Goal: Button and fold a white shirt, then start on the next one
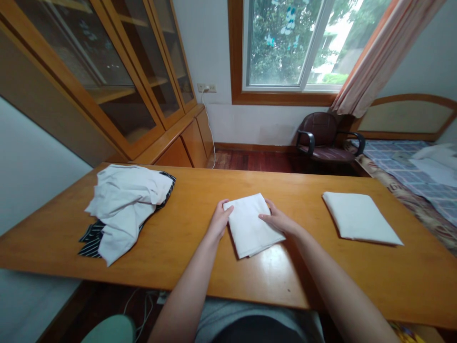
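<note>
Between my hands is a white folded cloth (252,228), a flat, roughly rectangular bundle just over the middle of the table. My left hand (219,220) grips its left edge, thumb on top and fingers partly hidden beneath. On the opposite edge my right hand (280,220) holds it the same way, thumb across the top. Another white folded cloth (360,216) lies flat on the table to the right. At the left, a crumpled white cloth (124,200) is heaped over a black-and-white striped cloth (92,240).
The wooden table (193,190) spans the view. Behind it stand a glass-doored cabinet (143,95), a dark office chair (323,138) and a bed (410,162). A white cord (210,128) hangs from a wall socket. A pale green stool (112,329) is at the lower left.
</note>
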`<action>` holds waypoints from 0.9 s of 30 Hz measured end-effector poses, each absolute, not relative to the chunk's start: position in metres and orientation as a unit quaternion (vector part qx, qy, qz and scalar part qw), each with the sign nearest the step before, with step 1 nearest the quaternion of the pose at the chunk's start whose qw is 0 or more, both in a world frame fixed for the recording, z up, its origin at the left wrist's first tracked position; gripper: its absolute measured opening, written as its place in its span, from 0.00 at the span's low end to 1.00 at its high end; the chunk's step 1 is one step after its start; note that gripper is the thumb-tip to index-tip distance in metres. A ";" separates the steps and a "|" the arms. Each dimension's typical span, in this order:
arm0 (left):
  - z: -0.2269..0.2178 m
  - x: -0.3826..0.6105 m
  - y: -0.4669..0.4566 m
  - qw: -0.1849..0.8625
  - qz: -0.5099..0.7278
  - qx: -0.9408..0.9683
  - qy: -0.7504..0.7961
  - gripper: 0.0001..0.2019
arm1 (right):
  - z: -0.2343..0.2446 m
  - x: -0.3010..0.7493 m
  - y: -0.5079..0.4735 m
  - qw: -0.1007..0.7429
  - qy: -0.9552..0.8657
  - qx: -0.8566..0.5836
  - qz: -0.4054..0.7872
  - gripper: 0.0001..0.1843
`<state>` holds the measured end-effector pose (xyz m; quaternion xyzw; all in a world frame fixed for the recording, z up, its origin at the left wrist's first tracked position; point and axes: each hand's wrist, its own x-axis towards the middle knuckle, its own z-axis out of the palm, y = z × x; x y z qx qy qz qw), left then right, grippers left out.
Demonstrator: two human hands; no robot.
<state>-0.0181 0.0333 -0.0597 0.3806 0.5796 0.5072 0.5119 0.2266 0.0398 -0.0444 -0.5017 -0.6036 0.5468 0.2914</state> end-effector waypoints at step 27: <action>-0.030 0.033 -0.011 0.071 0.117 0.762 0.632 0.29 | -0.038 0.196 0.037 0.115 -0.844 -0.509 0.126 0.29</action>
